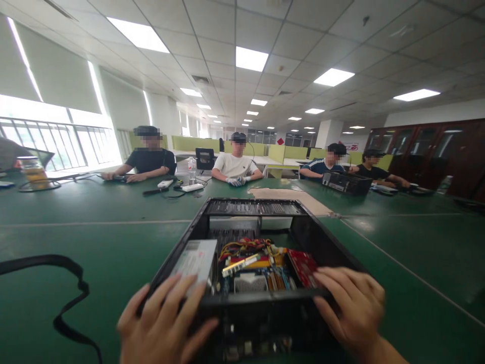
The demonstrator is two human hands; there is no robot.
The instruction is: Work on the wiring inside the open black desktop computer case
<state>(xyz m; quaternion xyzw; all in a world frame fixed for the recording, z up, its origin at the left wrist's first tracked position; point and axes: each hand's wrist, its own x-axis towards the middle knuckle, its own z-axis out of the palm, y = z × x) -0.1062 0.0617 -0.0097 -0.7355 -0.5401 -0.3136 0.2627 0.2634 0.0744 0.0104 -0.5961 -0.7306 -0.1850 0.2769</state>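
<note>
On a glossy green desk (113,253), close in front, an open black computer case (261,299), with a silver power supply (197,260) at its left and a red card (303,265) at its right, beside coloured wires (246,246). Left hand (162,318) clamped over the near left corner, fingers across the rim, thumb against the near side; right hand (352,303) likewise curled over the near right corner. Pale seams across the desktop, a ragged tan patch (299,198) just beyond the case, and a loose black strap (68,263) well to the left. Farther over, a jar of amber liquid (33,174), a plastic bottle (192,173), white devices (193,187) with cables, and a second case (346,183). Along the far side, four seated people (328,164), one in a white T-shirt (235,166) and gloves. Around and behind, pale blinds (56,71) and a railing (91,144) at left, yellow-green partitions (295,151), dark wooden cabinets (435,151) at right, and lit panels (252,59) in a tiled ceiling.
</note>
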